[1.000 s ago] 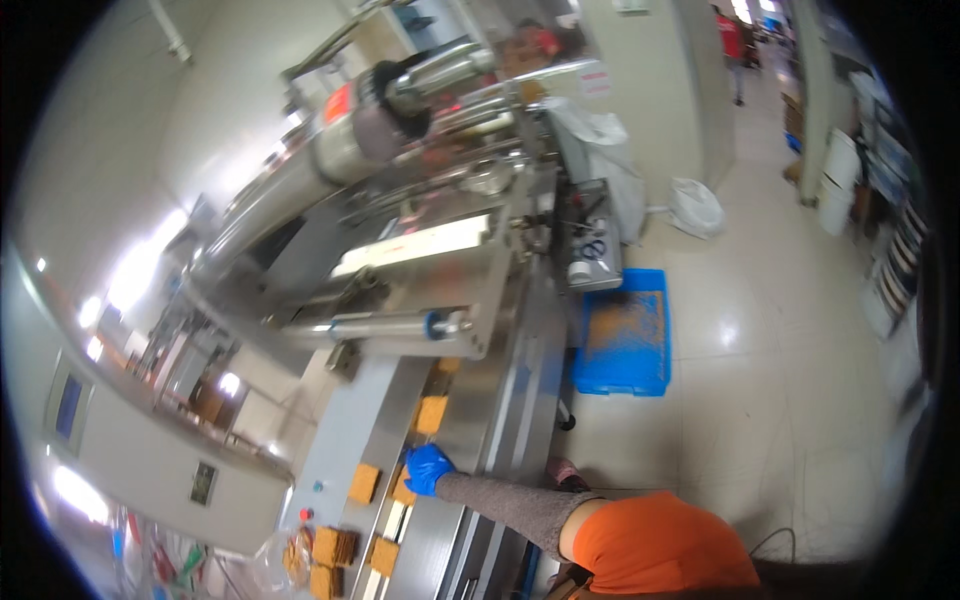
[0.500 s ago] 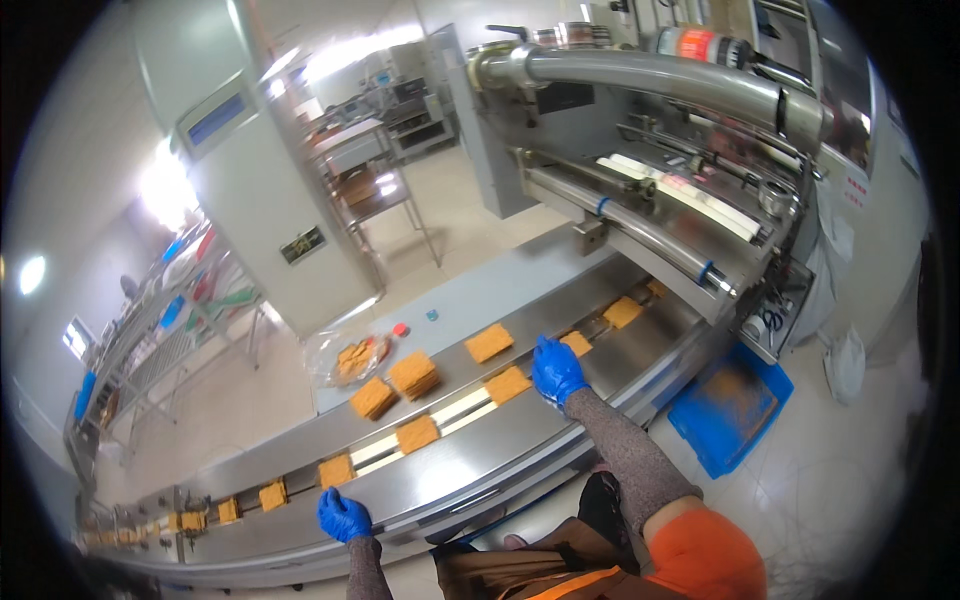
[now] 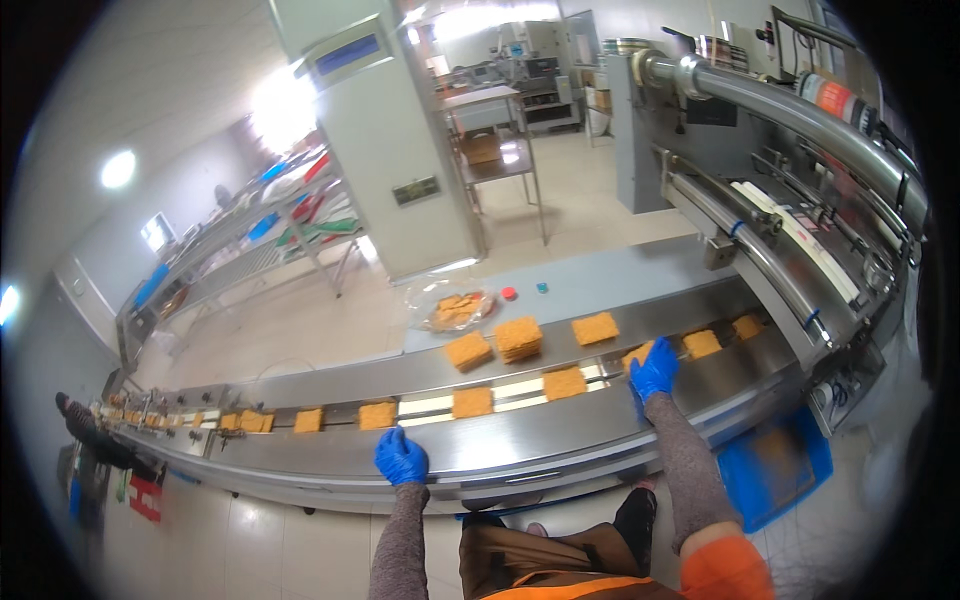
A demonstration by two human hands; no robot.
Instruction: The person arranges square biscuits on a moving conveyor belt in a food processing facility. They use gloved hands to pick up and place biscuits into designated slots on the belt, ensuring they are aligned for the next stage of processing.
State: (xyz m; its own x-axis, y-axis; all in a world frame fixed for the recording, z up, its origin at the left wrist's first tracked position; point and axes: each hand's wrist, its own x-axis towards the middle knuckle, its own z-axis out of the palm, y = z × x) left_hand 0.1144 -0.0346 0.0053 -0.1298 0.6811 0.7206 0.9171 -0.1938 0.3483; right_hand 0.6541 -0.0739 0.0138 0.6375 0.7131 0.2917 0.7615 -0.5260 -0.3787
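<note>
My right hand (image 3: 654,370), in a blue glove, reaches over the conveyor channel. Its fingers and thumb close about the right end of an orange-brown cracker stack (image 3: 634,355), partly hiding it. My left hand (image 3: 401,457), gloved likewise, rests on the near metal ledge with its fingers curled and nothing visible in them. Just beyond it lies another stack of crackers (image 3: 378,415), apart from the fingers. Between my hands, one cracker stack (image 3: 473,402) and a further cracker stack (image 3: 565,383) sit in the channel.
On the far ledge stand a tall cracker pile (image 3: 518,338), a lower pile (image 3: 468,351) and a flat stack (image 3: 596,328). Behind them lie a clear bag of crackers (image 3: 455,308) and a red cap (image 3: 508,293). Machine rollers (image 3: 750,240) overhang the right end; a blue crate (image 3: 775,470) is below.
My view has swung left, so the scene sits farther right. Against the stacks, my right hand has passed from the left side of one cracker stack to its right end. My left hand stays on the ledge.
</note>
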